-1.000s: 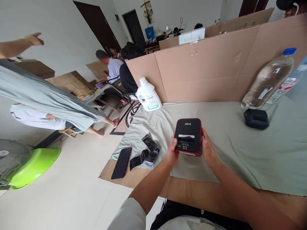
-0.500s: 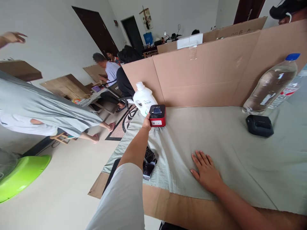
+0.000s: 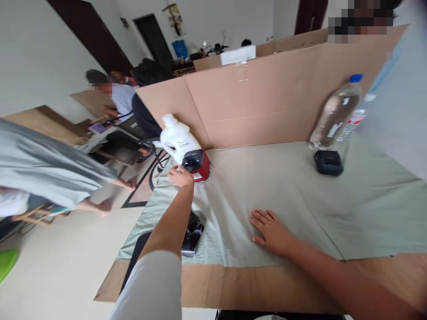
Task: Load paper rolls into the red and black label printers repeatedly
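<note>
Our left hand (image 3: 180, 176) reaches far out, fingers curled beside the red printer (image 3: 197, 163), touching its near-left corner; we cannot tell whether it still grips. The printer sits on the green cloth (image 3: 267, 186), just before the white jug (image 3: 176, 141). Our right hand (image 3: 271, 231) lies flat, fingers spread, on the cloth, well apart from the left. Black ribbon (image 3: 192, 233) lies under our left forearm. A black box (image 3: 328, 162) and bottle (image 3: 335, 116) stand far beyond the right hand.

The arm hid most of the phone (image 3: 133, 262) and part of the black strips (image 3: 192, 233). The jug (image 3: 176, 141) label was too blurred to read. The bowl (image 3: 6, 262) was cut off at the left edge.
</note>
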Demonstrator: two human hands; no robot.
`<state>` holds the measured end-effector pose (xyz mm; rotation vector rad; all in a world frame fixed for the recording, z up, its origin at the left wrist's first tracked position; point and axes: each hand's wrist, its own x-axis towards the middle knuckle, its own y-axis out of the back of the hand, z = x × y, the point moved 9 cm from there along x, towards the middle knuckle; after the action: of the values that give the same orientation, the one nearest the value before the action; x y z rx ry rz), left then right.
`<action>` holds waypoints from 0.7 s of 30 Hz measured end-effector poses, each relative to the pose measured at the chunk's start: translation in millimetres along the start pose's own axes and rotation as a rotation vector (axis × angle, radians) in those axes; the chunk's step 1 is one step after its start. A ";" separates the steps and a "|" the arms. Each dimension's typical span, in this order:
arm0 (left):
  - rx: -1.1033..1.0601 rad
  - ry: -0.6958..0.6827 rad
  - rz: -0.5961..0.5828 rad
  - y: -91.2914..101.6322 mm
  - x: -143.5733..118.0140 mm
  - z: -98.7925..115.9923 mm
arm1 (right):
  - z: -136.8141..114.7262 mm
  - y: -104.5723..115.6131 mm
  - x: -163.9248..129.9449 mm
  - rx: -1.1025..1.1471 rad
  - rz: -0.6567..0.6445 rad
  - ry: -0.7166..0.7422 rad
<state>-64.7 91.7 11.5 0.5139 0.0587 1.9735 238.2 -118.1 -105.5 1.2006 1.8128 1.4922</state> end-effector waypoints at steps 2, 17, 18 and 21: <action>0.011 -0.005 -0.025 -31.5 -36.1 6.4 | 32.7 22.3 9.8 -0.013 0.004 -0.049; 0.654 -0.667 -0.983 -152.7 -336.8 34.7 | 274.5 90.9 -182.2 -0.172 0.024 -0.896; 0.672 -0.684 -0.973 -151.9 -336.5 35.0 | 289.7 101.1 -188.7 -0.164 0.056 -1.005; 0.681 -0.717 -0.947 -152.5 -335.5 37.3 | 321.6 131.5 -168.5 -0.081 0.191 -1.161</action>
<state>200.3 -139.3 -105.3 1.3178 0.4422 0.7350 623.7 -97.9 -94.4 1.7040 0.8462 0.6226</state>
